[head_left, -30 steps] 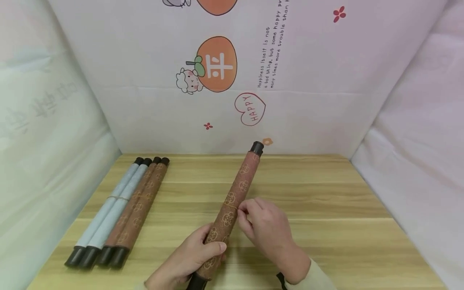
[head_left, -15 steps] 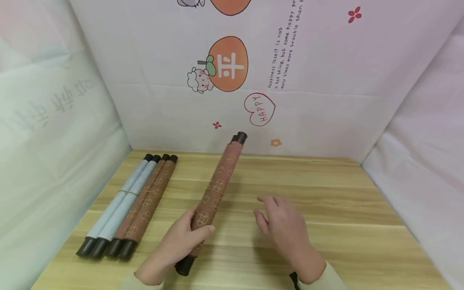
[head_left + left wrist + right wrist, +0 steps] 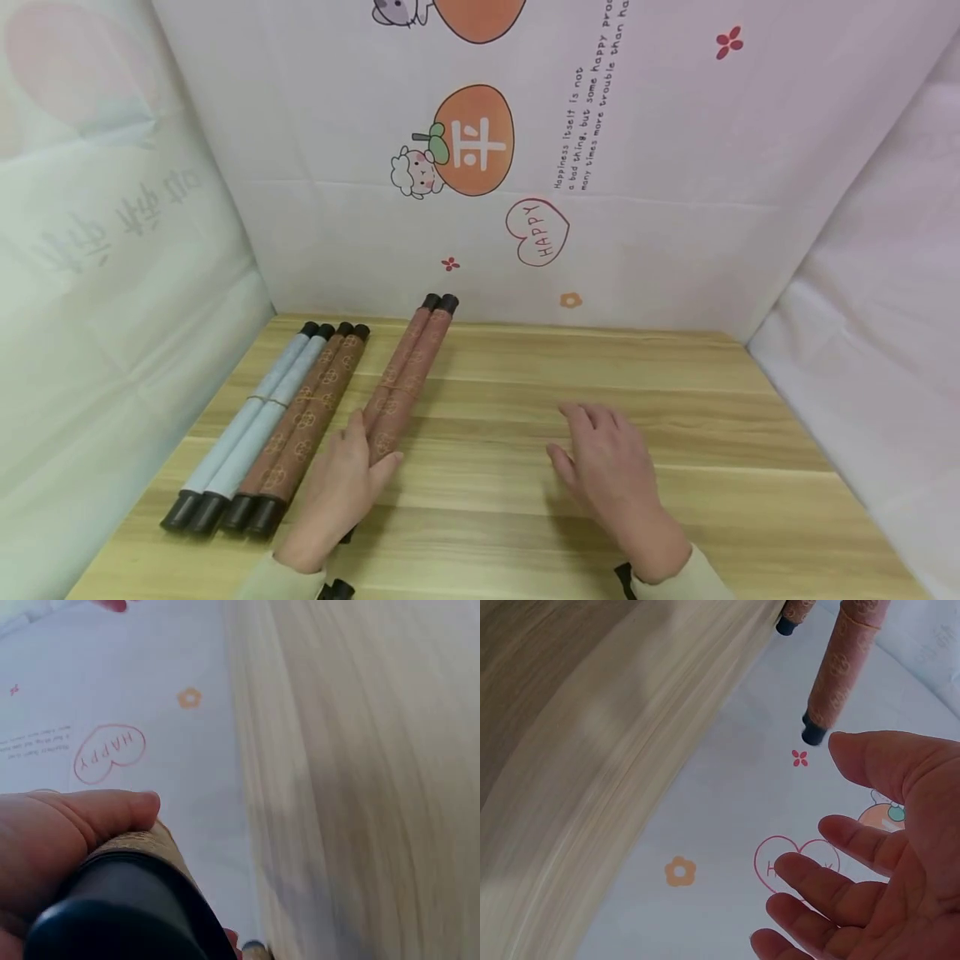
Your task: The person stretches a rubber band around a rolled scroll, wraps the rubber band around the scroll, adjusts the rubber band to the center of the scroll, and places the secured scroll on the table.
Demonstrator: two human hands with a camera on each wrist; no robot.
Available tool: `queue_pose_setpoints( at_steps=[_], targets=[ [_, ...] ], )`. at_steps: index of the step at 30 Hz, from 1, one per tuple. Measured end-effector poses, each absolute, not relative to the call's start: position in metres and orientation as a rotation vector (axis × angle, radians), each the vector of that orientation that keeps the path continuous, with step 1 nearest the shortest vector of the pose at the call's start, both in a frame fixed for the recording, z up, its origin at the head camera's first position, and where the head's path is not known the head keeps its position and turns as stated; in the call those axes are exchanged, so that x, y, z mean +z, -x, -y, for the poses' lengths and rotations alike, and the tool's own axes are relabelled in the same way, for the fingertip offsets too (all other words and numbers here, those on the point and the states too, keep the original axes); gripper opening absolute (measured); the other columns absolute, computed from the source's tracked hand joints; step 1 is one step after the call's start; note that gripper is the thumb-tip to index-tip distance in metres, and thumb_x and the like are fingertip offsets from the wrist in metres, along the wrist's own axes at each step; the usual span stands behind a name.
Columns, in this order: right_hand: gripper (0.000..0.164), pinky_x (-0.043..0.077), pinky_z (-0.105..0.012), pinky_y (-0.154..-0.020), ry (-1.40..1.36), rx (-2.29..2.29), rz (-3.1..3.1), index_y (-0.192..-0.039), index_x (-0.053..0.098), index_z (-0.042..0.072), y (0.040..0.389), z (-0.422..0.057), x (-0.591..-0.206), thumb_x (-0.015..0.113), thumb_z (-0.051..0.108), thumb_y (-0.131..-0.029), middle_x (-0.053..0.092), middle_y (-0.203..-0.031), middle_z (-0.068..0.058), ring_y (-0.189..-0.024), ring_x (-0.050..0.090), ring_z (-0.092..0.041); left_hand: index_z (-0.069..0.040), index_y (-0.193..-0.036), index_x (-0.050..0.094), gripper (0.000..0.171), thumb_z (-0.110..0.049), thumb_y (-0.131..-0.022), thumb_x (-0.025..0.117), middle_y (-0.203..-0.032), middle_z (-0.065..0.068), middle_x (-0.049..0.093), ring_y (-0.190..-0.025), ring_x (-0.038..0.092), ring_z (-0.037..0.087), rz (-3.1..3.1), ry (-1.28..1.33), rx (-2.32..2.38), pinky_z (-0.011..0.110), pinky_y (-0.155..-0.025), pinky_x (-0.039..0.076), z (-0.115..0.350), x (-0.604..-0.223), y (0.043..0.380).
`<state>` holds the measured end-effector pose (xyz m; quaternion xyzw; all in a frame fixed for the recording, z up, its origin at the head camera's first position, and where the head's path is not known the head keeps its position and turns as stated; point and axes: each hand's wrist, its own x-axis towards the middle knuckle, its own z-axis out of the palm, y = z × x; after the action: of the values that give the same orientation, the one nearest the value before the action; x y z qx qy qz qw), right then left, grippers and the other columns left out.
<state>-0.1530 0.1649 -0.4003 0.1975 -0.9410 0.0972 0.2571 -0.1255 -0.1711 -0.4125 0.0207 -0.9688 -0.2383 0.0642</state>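
In the head view, my left hand (image 3: 337, 483) grips the lower part of a rolled brown scroll (image 3: 411, 367). This scroll is a pair of flower-patterned rolls with black end caps, bound by a thin cord, and it tilts with its top leaning right. The left wrist view shows a black end cap (image 3: 127, 900) close up, the thumb lying along the roll. My right hand (image 3: 611, 462) hovers over the table to the right, holding nothing, its fingers relaxed in the right wrist view. Left of the held scroll lie another brown scroll (image 3: 307, 421) and a light blue scroll (image 3: 258, 417), side by side and corded.
A wooden tabletop (image 3: 495, 500) runs back to a white printed cloth (image 3: 645, 250) hanging behind it. White cloth also closes in the left (image 3: 112, 333) and right (image 3: 877, 275) sides. A small black object (image 3: 341, 590) shows at the bottom edge by the left sleeve.
My right hand has let go of the cord and drawn away to the right. My left hand has carried the scroll left, towards the others, and turned it so both rolls show.
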Motion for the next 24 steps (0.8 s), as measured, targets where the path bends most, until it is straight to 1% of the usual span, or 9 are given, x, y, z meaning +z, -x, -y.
queue_pose_setpoints(
  at_steps=[4,6,8,12,16,24],
  targets=[
    [0.056,0.056,-0.056,-0.091,-0.525,0.267,2.588,-0.129,0.067,0.005,0.152,-0.165,-0.400,0.087,0.030,-0.083,0.073,-0.117,-0.020,-0.111,0.067,-0.041,0.022,-0.141,0.042,0.083,-0.034,-0.092,0.078,-0.105,0.041,0.063,-0.088,0.068,0.051,2.852,-0.030,-0.533,0.058,-0.070,0.058,0.177,-0.419,0.127],
    [0.056,0.055,-0.056,-0.092,-0.521,0.269,2.600,-0.129,0.067,0.005,0.151,-0.165,-0.400,0.087,0.029,-0.083,0.073,-0.118,-0.020,-0.111,0.067,-0.041,0.022,-0.135,0.047,0.079,-0.031,-0.090,0.081,-0.093,0.037,0.063,-0.076,0.067,0.048,2.810,-0.016,-0.471,0.054,-0.061,0.057,0.180,-0.422,0.127],
    [0.056,0.055,-0.056,-0.092,-0.516,0.269,2.613,-0.129,0.067,0.005,0.151,-0.165,-0.400,0.087,0.029,-0.083,0.073,-0.118,-0.019,-0.112,0.067,-0.041,0.023,-0.132,0.048,0.078,-0.030,-0.088,0.083,-0.086,0.035,0.062,-0.069,0.066,0.046,2.782,-0.005,-0.419,0.053,-0.056,0.056,0.183,-0.424,0.128],
    [0.056,0.056,-0.056,-0.091,-0.518,0.264,2.614,-0.129,0.068,0.005,0.150,-0.165,-0.401,0.087,0.030,-0.083,0.074,-0.117,-0.019,-0.111,0.068,-0.040,0.027,-0.130,0.047,0.079,-0.029,-0.087,0.084,-0.081,0.038,0.061,-0.064,0.064,0.047,2.780,-0.014,-0.355,0.053,-0.052,0.055,0.188,-0.427,0.129],
    [0.054,0.056,-0.056,-0.088,-0.532,0.261,2.592,-0.126,0.069,0.005,0.151,-0.165,-0.402,0.088,0.028,-0.082,0.074,-0.114,-0.019,-0.108,0.069,-0.041,0.029,-0.132,0.045,0.083,-0.030,-0.088,0.083,-0.083,0.042,0.060,-0.060,0.064,0.047,2.799,-0.049,-0.316,0.052,-0.050,0.055,0.192,-0.428,0.131],
    [0.052,0.054,-0.056,-0.092,-0.511,0.266,2.657,-0.127,0.068,0.005,0.150,-0.164,-0.403,0.085,0.030,-0.084,0.074,-0.116,-0.019,-0.111,0.067,-0.041,0.030,-0.134,0.043,0.083,-0.032,-0.092,0.079,-0.080,0.040,0.060,-0.055,0.063,0.041,2.855,-0.085,-0.233,0.049,-0.048,0.054,0.198,-0.431,0.135]
  ],
)
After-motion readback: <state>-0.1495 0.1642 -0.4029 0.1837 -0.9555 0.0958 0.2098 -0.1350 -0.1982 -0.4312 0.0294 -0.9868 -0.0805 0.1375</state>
